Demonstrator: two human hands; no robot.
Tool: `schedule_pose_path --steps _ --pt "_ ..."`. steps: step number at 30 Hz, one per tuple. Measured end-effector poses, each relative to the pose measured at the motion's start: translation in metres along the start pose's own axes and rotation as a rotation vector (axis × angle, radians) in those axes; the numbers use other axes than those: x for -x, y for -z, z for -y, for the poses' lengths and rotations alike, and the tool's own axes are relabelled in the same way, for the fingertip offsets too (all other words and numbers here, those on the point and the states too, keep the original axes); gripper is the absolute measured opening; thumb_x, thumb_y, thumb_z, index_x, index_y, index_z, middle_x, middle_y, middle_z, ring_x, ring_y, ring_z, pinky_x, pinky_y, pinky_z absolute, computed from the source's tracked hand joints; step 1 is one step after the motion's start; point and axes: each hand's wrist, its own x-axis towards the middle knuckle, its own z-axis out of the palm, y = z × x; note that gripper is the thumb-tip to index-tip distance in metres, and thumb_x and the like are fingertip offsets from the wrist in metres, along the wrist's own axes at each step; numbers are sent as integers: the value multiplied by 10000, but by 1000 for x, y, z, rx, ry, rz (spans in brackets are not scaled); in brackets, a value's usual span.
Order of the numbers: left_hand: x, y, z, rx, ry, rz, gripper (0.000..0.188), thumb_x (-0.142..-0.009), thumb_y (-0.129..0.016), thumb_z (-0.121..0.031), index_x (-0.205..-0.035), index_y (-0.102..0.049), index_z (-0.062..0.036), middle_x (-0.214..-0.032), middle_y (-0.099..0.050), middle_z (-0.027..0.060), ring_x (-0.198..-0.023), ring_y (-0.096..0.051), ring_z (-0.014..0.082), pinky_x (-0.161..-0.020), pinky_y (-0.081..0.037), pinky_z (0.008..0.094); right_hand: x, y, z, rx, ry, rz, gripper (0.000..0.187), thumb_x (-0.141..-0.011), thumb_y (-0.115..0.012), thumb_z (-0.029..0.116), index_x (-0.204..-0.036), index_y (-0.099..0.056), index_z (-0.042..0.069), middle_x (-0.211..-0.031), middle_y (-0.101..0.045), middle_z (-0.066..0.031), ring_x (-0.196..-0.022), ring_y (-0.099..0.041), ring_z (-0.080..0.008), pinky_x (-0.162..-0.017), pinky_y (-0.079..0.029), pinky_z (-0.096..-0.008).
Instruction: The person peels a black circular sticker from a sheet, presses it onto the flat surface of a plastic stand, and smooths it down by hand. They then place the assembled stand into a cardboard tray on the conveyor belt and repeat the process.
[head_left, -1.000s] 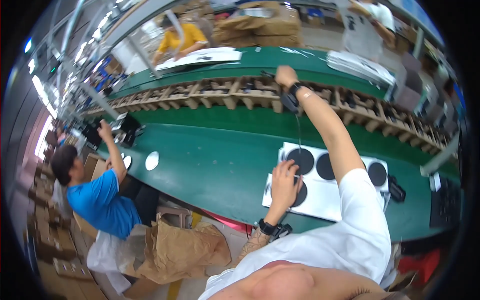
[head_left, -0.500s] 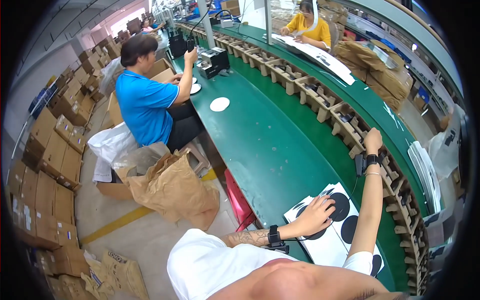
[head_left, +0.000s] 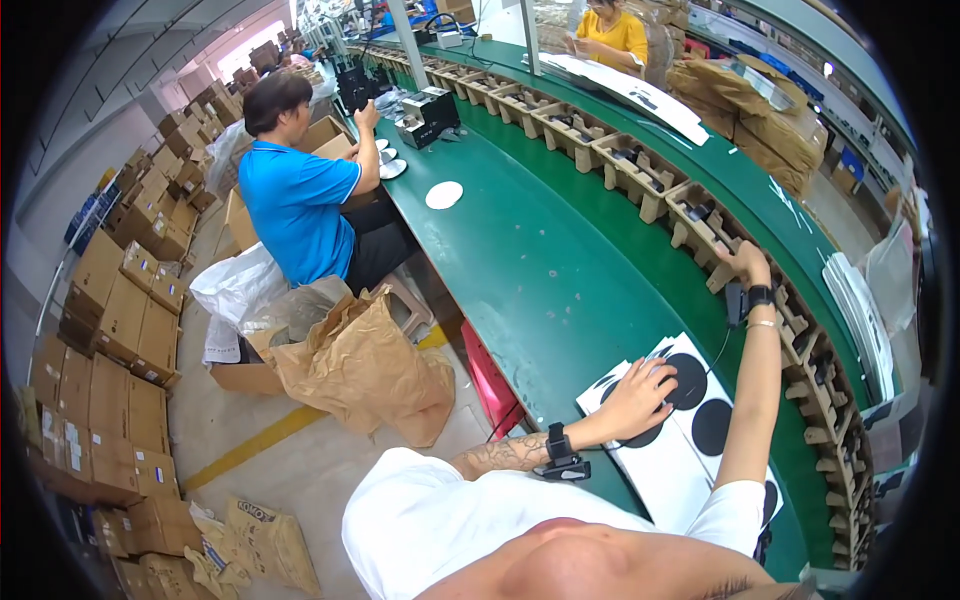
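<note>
My left hand (head_left: 640, 403) lies spread and open on a stack of white sheets (head_left: 655, 480) printed with large black circles (head_left: 712, 428). It presses on the upper part of the stack, partly covering two circles. My right arm is stretched forward over the row of moulded brown pulp trays (head_left: 700, 215). My right hand (head_left: 745, 263) is at the near edge of one tray, its fingers apart and reaching toward the dark parts inside. Whether the fingertips touch a part is too small to tell. Both wrists carry black straps with small devices.
Beyond my left hand, a white disc (head_left: 444, 195) lies on the green table (head_left: 500, 270). A person in blue (head_left: 295, 215) sits at the left, near a black machine (head_left: 428, 115). Another in yellow (head_left: 612, 42) works opposite. A brown paper bag (head_left: 370, 370) stands beside the table.
My right hand has shifted slightly and its fingers, bunched before, now extend toward the tray. My left hand stays on the sheets. The view has shifted a little.
</note>
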Motion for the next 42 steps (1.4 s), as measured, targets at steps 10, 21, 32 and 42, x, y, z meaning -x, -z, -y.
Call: schedule_pose_path --steps 10,21,32,42 --pt "3 -7 12 10 -28 -34 337 -743 -647 -157 -1040 -547 -33 -1184 -507 147 -1185 -438 345 -1001 -334 509 145 68 -26 -566 53 385 927 -774 -743 312 -1485 -175 135 -636 -578 -60 -473 -532 -119 -459 -456 -247" --pt "-74 -108 -32 -20 -50 64 318 -794 -635 -172 -1064 -592 -10 -1220 -540 147 -1200 -433 351 -1019 -332 448 343 44 -215 -370 -144 -136 442 -768 -603 16 -1209 -574 33 -810 -639 -145 -740 -611 -299 -746 -490 -356" --pt "-88 -141 -53 10 -10 86 312 -812 -632 -170 -1081 -590 -19 -1251 -523 150 -1215 -421 350 -1023 -330 438 382 -27 -259 -304 -326 -567 313 -705 -509 -98 -981 -613 7 -1059 -554 -124 -1052 -501 -309 -898 -430 -377" --pt "-62 -112 -13 503 165 119 893 -656 -806 -194 -1357 -292 11 -1329 -417 181 -1236 -400 352 -1030 -326 411 350 -35 -234 -299 -329 -599 363 -684 -517 -117 -1007 -616 15 -1041 -560 -130 -1025 -518 -308 -872 -446 -376"
